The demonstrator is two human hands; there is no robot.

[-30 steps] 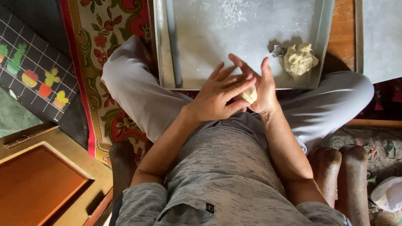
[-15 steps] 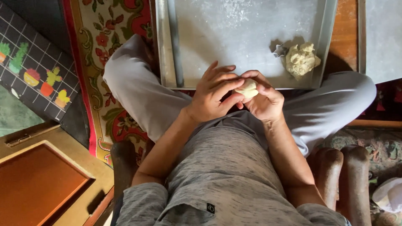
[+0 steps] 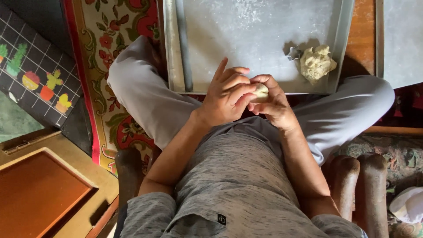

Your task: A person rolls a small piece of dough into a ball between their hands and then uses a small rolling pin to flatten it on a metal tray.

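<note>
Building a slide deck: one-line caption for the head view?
Seated person's left hand and right hand cup a dough ball beside a floured metal tray.

Dough piece (image 3: 261, 92) mostly hidden by fingers (image 3: 238, 83); tray (image 3: 174, 53) cut off at top edge; cutter (image 3: 293, 53) too small to tell.

The widest open stretch is the floured floor of the metal tray (image 3: 185, 53), bare across its left and middle right up to the far edge. Its raised near rim runs just beyond the left hand (image 3: 224, 94) and right hand (image 3: 271, 103), a low lip to clear. Toward the right corner, a dough lump (image 3: 317, 63) and a small star cutter (image 3: 294, 53) just beside it take up the room. The bent knees (image 3: 132, 83) close in both flanks, and two rolling pins (image 3: 359, 185) lie by the right thigh.
</note>
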